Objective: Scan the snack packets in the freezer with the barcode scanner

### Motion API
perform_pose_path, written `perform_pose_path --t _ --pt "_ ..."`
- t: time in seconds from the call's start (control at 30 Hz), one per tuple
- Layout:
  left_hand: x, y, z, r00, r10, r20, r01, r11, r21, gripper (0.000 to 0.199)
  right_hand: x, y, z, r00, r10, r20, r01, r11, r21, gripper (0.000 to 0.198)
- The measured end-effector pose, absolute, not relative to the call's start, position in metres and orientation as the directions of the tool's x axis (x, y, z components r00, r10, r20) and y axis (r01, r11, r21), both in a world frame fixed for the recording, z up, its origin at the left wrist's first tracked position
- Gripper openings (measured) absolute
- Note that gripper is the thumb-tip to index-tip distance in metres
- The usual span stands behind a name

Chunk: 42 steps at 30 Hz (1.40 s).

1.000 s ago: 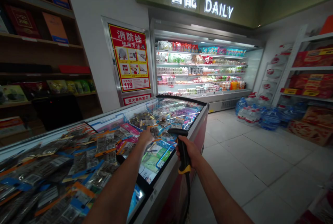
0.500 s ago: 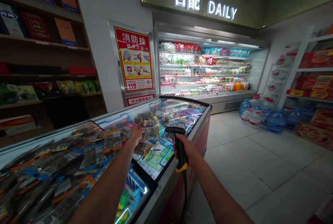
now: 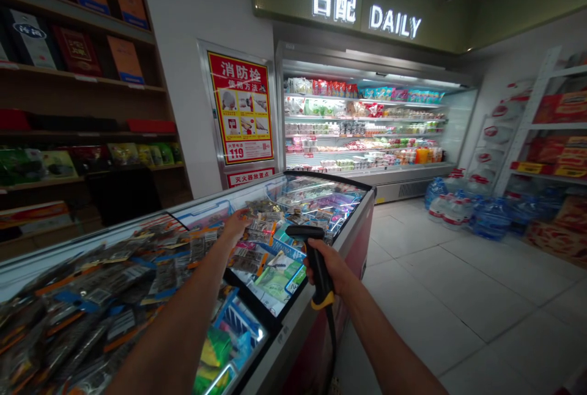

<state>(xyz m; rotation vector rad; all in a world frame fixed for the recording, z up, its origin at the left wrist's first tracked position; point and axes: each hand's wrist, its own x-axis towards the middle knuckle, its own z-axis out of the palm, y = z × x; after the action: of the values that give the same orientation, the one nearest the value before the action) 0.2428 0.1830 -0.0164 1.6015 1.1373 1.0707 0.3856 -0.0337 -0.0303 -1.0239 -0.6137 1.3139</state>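
Note:
My right hand (image 3: 329,266) is wrapped round the handle of a black and yellow barcode scanner (image 3: 320,266), its cable hanging down. The scanner head points left, over the edge of a chest freezer (image 3: 353,239). Out over the freezer's top, my left hand (image 3: 235,225) is at several small clear packets (image 3: 259,232) with orange edges. Its fingers are blurred and partly hidden, so whether they grip a packet does not show. Many similar dark packets (image 3: 123,276) with orange and blue strips lie heaped to the left, on the freezer top.
Under the freezer's glass are green bags (image 3: 213,352) and blue baskets (image 3: 247,321). A lit, open chiller (image 3: 362,132) stands at the back. Large water bottles (image 3: 493,217) sit on the tiled floor at right. Shelves with boxes (image 3: 126,59) rise at left, a black chair back (image 3: 121,193) before them.
My left hand has shifted slightly left and away from me over the packets. The packets by it show more orange and colour now. The right hand and scanner stay nearly in place.

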Motion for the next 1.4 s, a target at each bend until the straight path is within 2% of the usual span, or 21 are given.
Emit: perform_pose_path --t 0.2,0.4,0.47,0.6,0.7,0.8,0.87,0.93,1.03,1.17,1.4 --pt "0.241 0.187 -0.017 0.251 0.959 0.128 0.208 -0.182 0.961 0.047 0.388 -0.033 -0.029 0.239 0.952 -0.189 -0.487 -0.051 -0.872 0.026" --pt "0.218 0.199 -0.010 0.133 0.973 0.187 0.392 -0.224 0.892 0.047 0.400 -0.033 -0.036 0.303 0.930 -0.209 -0.515 -0.025 -0.857 0.026" --pt "0.204 0.204 -0.006 0.079 0.976 0.202 0.517 -0.214 0.829 0.046 0.403 -0.033 -0.037 0.326 0.920 -0.217 -0.528 -0.014 -0.849 0.025" --pt "0.170 0.216 0.000 0.011 0.970 0.242 0.771 -0.162 0.615 0.040 0.408 -0.034 -0.035 0.352 0.904 -0.243 -0.553 -0.008 -0.833 0.024" --pt "0.152 0.223 0.003 -0.029 0.971 0.239 0.868 -0.094 0.487 0.044 0.413 -0.035 -0.034 0.365 0.897 -0.251 -0.573 0.003 -0.820 0.025" --pt "0.158 0.216 0.004 -0.070 0.948 0.310 0.919 -0.060 0.389 0.047 0.417 -0.037 -0.036 0.372 0.897 -0.238 -0.577 0.023 -0.816 0.026" --pt "0.178 0.200 -0.003 0.020 0.918 0.395 0.935 -0.158 0.319 0.046 0.419 -0.037 -0.037 0.374 0.897 -0.234 -0.579 0.029 -0.815 0.026" --pt "0.205 0.180 -0.016 0.260 0.877 0.403 0.908 -0.364 0.208 0.045 0.419 -0.037 -0.039 0.371 0.898 -0.237 -0.582 0.026 -0.813 0.025" --pt "0.241 0.157 -0.044 0.490 0.831 0.264 0.845 -0.527 0.093 0.058 0.418 -0.037 -0.039 0.366 0.898 -0.245 -0.586 0.018 -0.810 0.025" --pt "0.247 0.157 -0.065 0.547 0.827 0.129 0.834 -0.552 0.008 0.050 0.417 -0.039 -0.038 0.370 0.895 -0.247 -0.574 0.011 -0.819 0.025" --pt "0.200 0.189 -0.052 0.497 0.858 0.129 0.868 -0.493 -0.059 0.044 0.424 -0.043 -0.039 0.392 0.888 -0.239 -0.564 0.027 -0.825 0.026"
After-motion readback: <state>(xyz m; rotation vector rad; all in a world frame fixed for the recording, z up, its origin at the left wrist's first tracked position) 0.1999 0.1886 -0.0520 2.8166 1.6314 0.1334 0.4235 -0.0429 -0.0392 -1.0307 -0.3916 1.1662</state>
